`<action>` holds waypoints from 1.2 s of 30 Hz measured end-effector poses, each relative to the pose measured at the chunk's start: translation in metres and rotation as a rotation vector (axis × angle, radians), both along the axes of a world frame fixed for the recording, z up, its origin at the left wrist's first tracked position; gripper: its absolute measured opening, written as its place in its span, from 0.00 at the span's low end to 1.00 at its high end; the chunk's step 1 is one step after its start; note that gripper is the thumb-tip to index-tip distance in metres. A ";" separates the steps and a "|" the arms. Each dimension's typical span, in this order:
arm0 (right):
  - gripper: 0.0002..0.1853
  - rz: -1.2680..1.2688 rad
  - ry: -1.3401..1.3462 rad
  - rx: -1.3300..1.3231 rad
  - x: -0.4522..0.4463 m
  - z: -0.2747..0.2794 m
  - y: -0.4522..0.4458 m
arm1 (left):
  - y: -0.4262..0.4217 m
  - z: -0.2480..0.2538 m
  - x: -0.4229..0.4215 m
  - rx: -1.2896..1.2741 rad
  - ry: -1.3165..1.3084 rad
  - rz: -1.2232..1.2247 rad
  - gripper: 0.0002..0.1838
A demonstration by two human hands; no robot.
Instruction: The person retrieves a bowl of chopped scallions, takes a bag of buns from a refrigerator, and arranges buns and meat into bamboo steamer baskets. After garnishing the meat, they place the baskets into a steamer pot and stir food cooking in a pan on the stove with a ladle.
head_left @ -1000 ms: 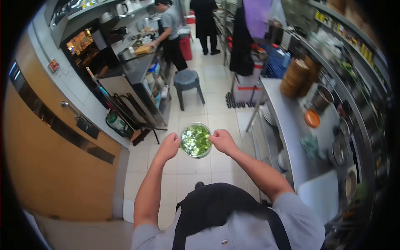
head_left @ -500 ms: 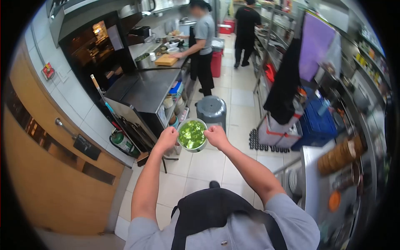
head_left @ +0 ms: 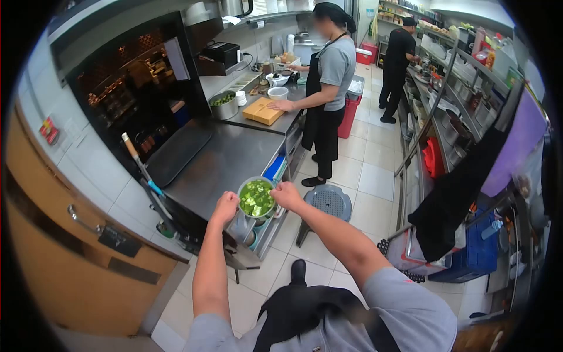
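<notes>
A round metal pot filled with chopped green vegetables is held out in front of me, level, near the front edge of a dark metal counter. My left hand is closed on the left side of its rim. On the right side of the rim, my right hand is closed too. The fingertips of both hands are partly hidden. Below the pot, shelves with containers show under the counter.
A person stands at the counter, one hand by a wooden board. Another pot stands beside the board. A grey stool is to my right. A second person stands by the racks. A door is at left.
The counter, stool and person in grey have come closer, and the view has turned left. Both hands still hold the pot, which has moved from above the floor to the counter's edge.
</notes>
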State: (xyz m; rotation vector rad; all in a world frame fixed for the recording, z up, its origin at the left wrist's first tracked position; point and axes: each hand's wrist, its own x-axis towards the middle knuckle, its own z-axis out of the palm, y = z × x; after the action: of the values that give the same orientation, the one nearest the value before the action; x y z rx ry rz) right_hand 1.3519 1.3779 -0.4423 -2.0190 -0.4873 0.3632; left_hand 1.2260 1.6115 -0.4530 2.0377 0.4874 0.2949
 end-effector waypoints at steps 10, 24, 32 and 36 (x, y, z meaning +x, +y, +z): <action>0.17 0.158 0.206 -0.018 0.181 -0.014 0.111 | 0.088 -0.008 0.152 0.080 0.097 0.123 0.09; 0.16 0.532 0.187 0.174 0.328 -0.054 0.127 | 0.080 -0.021 0.240 -0.304 0.029 0.746 0.15; 0.22 1.125 0.253 -0.036 0.551 -0.157 -0.266 | -0.155 -0.093 0.266 -0.252 -0.396 1.438 0.16; 0.16 0.890 -0.468 -0.450 0.692 -0.338 -0.531 | -0.306 -0.190 0.361 -0.354 0.188 1.025 0.08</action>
State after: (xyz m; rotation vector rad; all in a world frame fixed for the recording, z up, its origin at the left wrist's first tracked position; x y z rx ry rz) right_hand 2.0443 0.8464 -0.7805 -2.2121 -1.7421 0.5634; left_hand 1.5873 1.3052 -0.6429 1.3298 1.5699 0.5692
